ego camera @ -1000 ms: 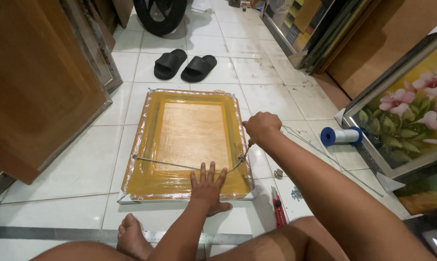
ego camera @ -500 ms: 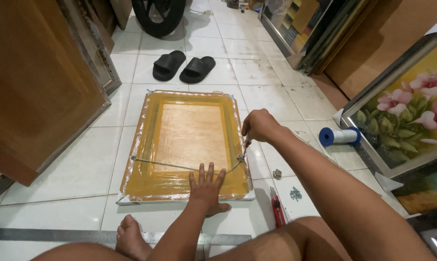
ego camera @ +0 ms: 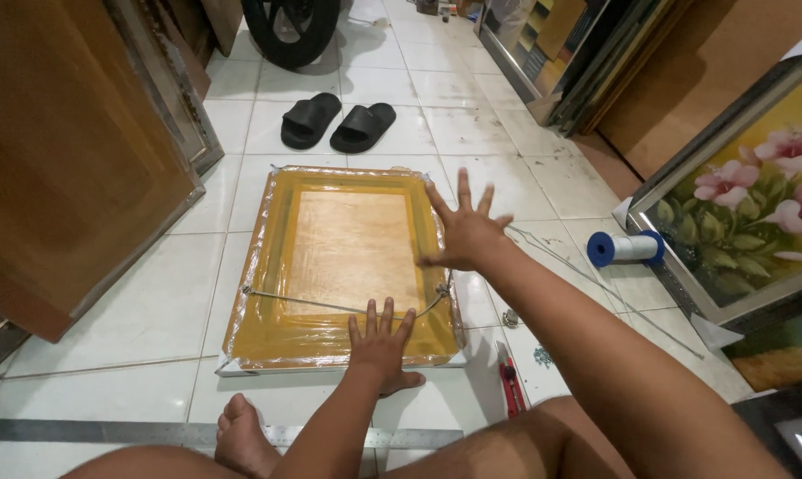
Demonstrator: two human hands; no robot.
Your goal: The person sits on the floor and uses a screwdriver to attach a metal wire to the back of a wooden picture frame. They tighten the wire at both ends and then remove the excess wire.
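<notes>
While the plastic-wrapped picture frame (ego camera: pixel 348 266) lies back-up on the white tiled floor (ego camera: pixel 152 310), the person sits at its near edge, so both hands can reach across it. Beyond the spread fingertips of the right hand (ego camera: pixel 465 232) stand leaning frames and a flower painting (ego camera: pixel 747 213) propped to the side, out of the way. That right hand hovers open, fingers splayed and gripping nothing, over the frame's right edge. Flat on the near rail, the left hand (ego camera: pixel 380 341) presses down with fingers spread, seemingly to steady the frame. Just beyond its fingertips runs the hanging wire (ego camera: pixel 330 304), slack across the back. A blue spool (ego camera: pixel 627 248) lies to the right of the right hand's fingers, and a red cutter (ego camera: pixel 510 383) rests nearer the knee
</notes>
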